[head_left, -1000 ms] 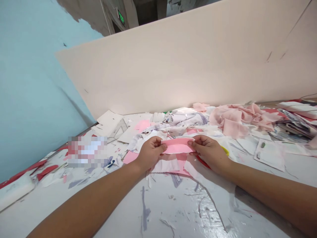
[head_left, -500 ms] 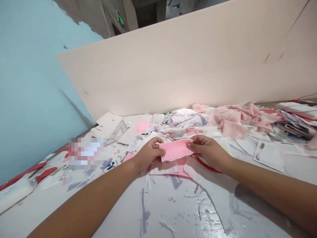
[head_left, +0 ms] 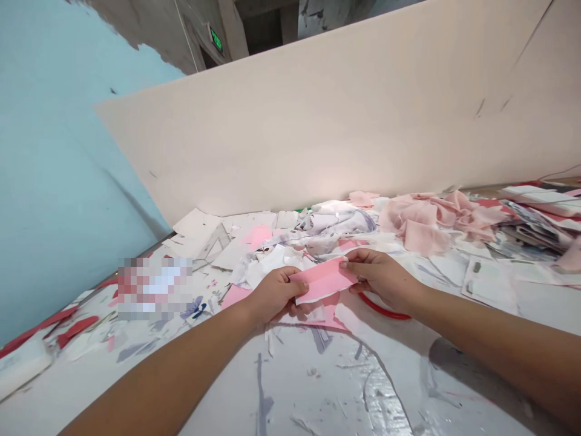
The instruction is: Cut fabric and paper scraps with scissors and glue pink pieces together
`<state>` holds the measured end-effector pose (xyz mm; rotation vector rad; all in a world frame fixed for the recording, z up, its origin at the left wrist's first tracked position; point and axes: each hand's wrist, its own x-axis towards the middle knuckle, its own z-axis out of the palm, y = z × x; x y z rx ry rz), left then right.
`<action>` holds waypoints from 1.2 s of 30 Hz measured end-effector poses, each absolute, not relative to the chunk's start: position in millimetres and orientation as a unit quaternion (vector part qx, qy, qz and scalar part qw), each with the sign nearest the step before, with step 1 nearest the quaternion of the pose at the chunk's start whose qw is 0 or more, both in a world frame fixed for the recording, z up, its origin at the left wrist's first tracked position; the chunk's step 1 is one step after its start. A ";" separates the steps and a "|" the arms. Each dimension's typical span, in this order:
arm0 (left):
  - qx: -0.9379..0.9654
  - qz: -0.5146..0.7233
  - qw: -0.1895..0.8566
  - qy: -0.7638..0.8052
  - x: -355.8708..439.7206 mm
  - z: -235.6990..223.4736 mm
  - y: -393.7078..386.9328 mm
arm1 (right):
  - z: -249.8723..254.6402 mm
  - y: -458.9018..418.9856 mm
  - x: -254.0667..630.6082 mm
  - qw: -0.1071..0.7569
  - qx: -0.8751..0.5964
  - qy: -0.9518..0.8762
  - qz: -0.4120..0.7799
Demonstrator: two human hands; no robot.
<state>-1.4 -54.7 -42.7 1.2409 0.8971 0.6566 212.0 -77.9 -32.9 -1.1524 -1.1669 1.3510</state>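
Observation:
A pink rectangular piece [head_left: 324, 280], paper or fabric with a pale lower edge and a crease along it, is stretched between my two hands above the table. My left hand [head_left: 275, 295] pinches its left end, thumb on top. At the other end, my right hand [head_left: 379, 275] grips the upper right corner between thumb and fingers. The piece tilts, its right end higher. Beneath it lie white and pink scraps [head_left: 338, 318]. Part of a red ring-like loop [head_left: 385, 312] shows under my right hand; the rest of it is hidden.
Crumpled pink cloth [head_left: 445, 218] is heaped at the back right, beside a stack of folded pieces [head_left: 535, 227]. White card pieces [head_left: 200, 233] lie back left. Red scraps [head_left: 75, 330] sit along the left edge. A pale panel [head_left: 318, 133] rises behind the table [head_left: 218, 387].
The pink piece has tilted, its left end dropping as my left hand moved lower. More of the red loop shows beneath my right hand. The view has shifted slightly.

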 end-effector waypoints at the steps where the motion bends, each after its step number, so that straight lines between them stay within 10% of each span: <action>1: 0.551 0.290 0.672 0.401 -1.1 -43.0 -54.4 | -33.5 -77.2 213.3 0.479 -0.478 -0.486 0.552; 17: 0.540 0.290 0.675 0.410 0.2 -46.4 -52.7 | -30.8 -72.3 216.0 0.403 -0.547 -0.579 0.450; 27: 0.544 0.306 0.666 0.409 -2.5 -52.2 -47.1 | -6.3 -72.7 250.8 0.075 -0.709 -0.675 0.188; 36: 0.513 0.335 0.661 0.433 1.1 -47.2 -48.1 | -9.0 -69.5 253.9 -0.013 -0.670 -0.727 0.149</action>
